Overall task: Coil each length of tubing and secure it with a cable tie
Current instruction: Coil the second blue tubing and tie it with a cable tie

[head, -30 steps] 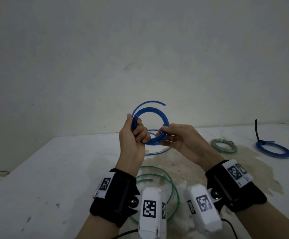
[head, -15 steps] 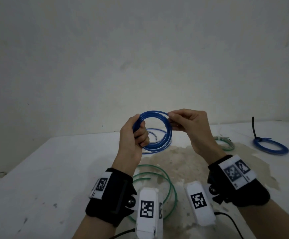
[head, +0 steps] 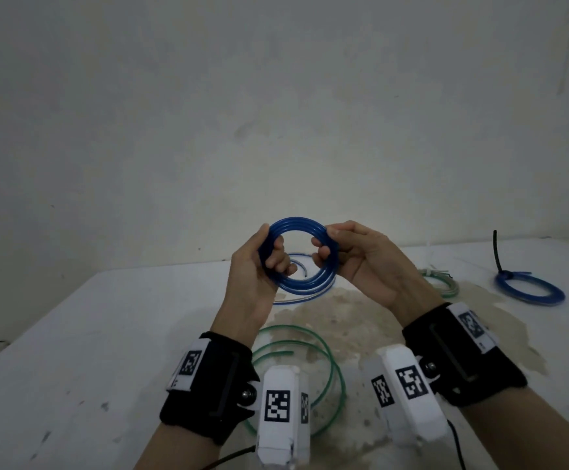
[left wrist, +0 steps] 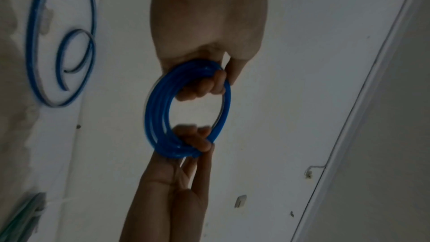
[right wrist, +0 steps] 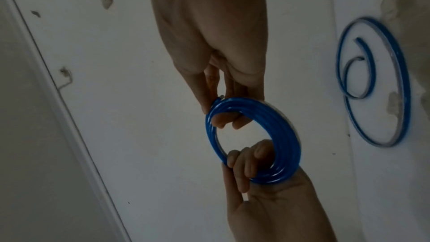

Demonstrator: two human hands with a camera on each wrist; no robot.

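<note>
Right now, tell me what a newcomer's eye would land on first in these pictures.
First, the blue tubing coil held up in mid-air at the centre, the left hand gripping one side and the right hand the other. Next, the loose green tubing sprawled on the white table just below the wrists. Far right lies a tied blue coil with a black cable tie sticking up.

stained white table (head: 113, 334), bare grey wall (head: 276, 96)
</note>
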